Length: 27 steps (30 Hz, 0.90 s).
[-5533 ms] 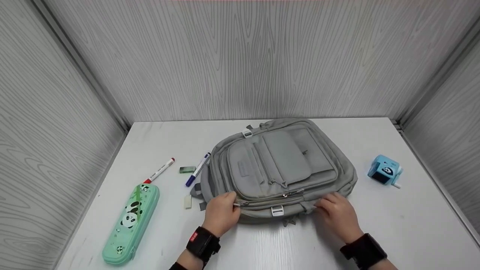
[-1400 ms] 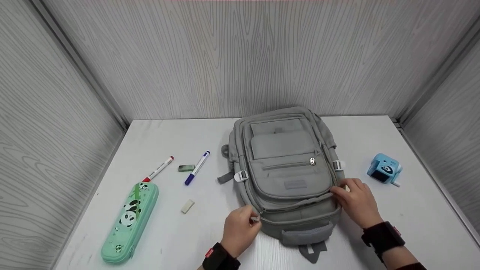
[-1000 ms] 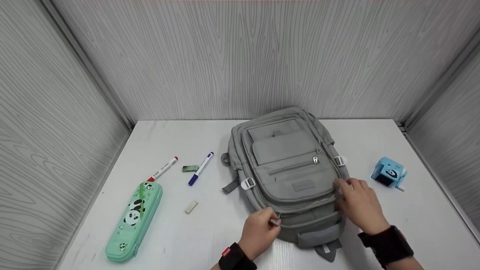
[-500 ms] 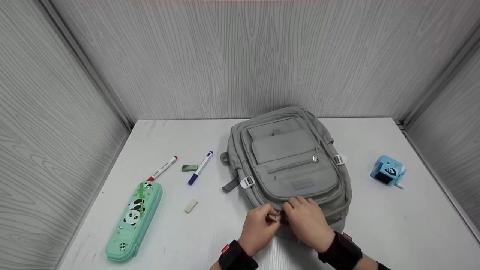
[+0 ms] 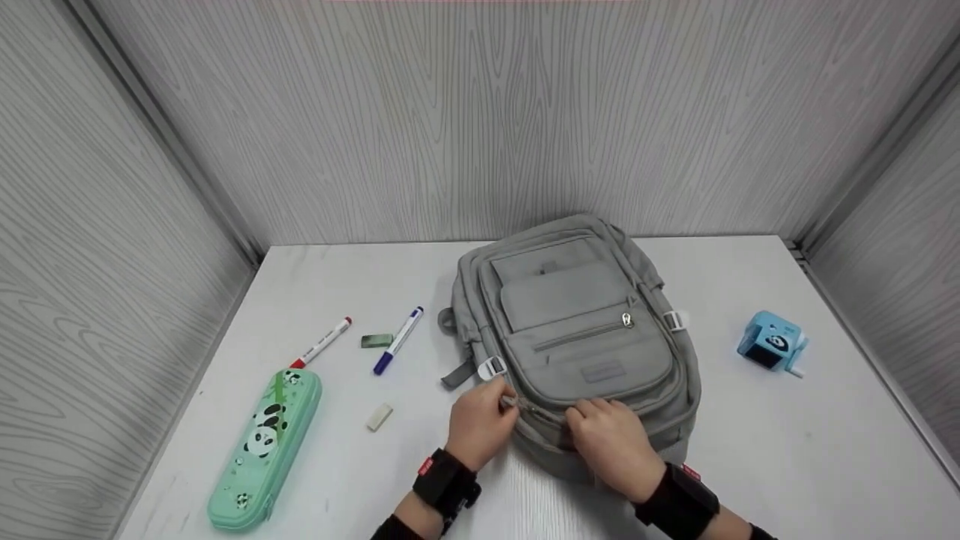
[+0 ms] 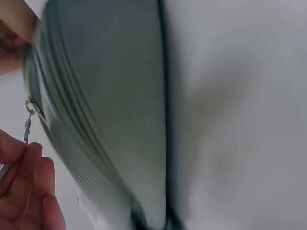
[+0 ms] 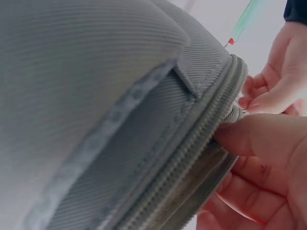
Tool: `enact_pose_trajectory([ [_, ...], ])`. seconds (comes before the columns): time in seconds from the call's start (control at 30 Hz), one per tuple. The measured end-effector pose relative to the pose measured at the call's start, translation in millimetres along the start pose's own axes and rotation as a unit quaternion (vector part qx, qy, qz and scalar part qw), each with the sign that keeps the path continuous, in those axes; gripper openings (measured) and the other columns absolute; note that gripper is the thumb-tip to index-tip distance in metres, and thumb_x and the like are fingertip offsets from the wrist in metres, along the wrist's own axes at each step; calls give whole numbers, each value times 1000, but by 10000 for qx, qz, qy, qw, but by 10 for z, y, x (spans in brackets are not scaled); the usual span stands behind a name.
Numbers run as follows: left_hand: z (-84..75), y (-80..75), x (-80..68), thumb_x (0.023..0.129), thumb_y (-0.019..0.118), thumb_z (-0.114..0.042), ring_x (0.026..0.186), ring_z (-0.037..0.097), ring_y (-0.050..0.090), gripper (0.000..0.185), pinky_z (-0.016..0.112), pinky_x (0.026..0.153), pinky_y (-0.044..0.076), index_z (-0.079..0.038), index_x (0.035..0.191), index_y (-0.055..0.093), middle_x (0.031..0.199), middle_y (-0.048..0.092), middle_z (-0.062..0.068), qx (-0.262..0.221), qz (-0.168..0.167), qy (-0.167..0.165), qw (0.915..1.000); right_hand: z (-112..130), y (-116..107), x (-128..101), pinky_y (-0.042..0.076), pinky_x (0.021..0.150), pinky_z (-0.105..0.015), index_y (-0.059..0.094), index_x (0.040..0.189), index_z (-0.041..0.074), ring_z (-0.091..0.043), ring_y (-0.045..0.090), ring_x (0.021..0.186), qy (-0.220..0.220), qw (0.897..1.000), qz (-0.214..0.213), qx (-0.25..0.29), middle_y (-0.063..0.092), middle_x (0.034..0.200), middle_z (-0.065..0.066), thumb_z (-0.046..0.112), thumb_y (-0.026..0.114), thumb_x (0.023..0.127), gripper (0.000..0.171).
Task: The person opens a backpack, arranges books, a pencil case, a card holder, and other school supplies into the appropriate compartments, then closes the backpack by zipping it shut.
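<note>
Head view: grey backpack [image 5: 574, 351] with white buckles [image 5: 678, 320].

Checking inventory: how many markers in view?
2. Red marker at the far end of the green case; blue marker between the small green block and the backpack. Any inside the backpack would be hidden.

Free passage between backpack [image 5: 574, 300] and sharpener [image 5: 771, 340], white eraser [image 5: 379, 417] obstructing left.

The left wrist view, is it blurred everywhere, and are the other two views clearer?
Left wrist: the backpack is partly smeared, the zipper pull looks clearer; right wrist: zipper teeth are distinct, the distant pencil case hazy; head: no strong blur.
</note>
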<state>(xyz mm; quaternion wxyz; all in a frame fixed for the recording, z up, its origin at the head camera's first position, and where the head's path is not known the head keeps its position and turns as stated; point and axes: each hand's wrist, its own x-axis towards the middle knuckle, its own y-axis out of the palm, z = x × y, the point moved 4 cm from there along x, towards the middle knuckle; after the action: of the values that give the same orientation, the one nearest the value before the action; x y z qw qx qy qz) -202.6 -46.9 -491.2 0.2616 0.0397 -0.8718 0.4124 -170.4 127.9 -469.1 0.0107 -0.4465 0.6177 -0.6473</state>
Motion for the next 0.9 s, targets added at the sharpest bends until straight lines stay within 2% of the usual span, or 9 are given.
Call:
enact_pose_trajectory([
  [0.2,236,-21,333,71,77,-6,58,18,61,20,32,54,47,-12,76,59,67,66,1,1101,-354,468,9922,-3,7,-20,46,52,-28,61,68,10,-15,61,61,-8,9998,-198,31,63,69,0,1,79,62,21],
  [0.4,447,-3,649,69,77,-6,55,25,60,21,39,53,46,-10,71,57,61,62,4,1615,-689,544,9830,1,27,-43,45,52,-27,61,68,11,-15,61,61,47,9998,-170,71,63,68,0,2,81,64,22],
  [0.53,543,6,814,72,79,-8,56,30,61,22,42,52,46,-9,71,57,61,62,8,1898,-726,331,9786,3,30,-62,46,53,-27,63,70,11,-14,62,62,89,9998,-88,151,63,69,0,3,82,66,21],
  [0.67,658,20,938,76,79,-10,63,31,63,19,43,56,48,-6,75,60,66,66,11,2084,-683,-170,9755,0,31,-73,46,53,-27,62,70,11,-14,62,63,98,9998,-66,171,63,69,1,3,83,67,22],
  [0.8,757,56,993,81,77,-12,70,33,64,16,45,60,51,-3,82,63,75,69,14,2128,-638,-641,9729,-25,30,-87,46,54,-27,62,71,12,-14,61,63,81,9997,-2,243,63,70,2,5,84,66,24],
  [0.9,789,82,986,83,75,-11,70,34,64,14,46,60,51,-2,86,64,76,69,15,2032,-629,-683,9747,-73,27,-104,46,56,-28,62,73,13,-15,62,65,64,9990,122,420,64,72,2,9,86,66,25],
])
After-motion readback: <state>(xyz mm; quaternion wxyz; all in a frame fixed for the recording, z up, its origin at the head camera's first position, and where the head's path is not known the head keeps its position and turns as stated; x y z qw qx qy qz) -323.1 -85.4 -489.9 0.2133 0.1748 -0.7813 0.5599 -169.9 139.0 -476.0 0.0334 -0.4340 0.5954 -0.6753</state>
